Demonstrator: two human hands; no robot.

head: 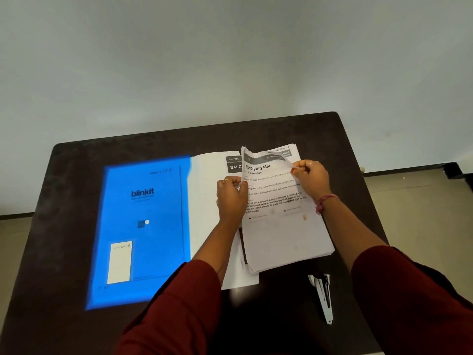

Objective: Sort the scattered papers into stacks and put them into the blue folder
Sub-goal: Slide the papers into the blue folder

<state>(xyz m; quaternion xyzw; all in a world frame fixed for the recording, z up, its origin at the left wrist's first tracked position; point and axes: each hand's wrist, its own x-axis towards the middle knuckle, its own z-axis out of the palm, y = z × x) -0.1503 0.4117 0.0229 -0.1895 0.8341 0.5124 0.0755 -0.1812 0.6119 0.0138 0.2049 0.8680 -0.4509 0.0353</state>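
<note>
The dark table [76,175] has bare surface along its far edge and left side; its near edge is hidden by the sleeves. The blue folder [143,226] lies open at centre-left, long axis running away from the person. The stack of papers [284,239] sits on its white right-hand half, long axis likewise, overhanging slightly at right. Left hand [231,198] and right hand [312,179] each pinch the top sheet [271,175], its far end lifted and crumpled. A stapler [323,295] lies near the stack's right corner. Lower text is illegible.
</note>
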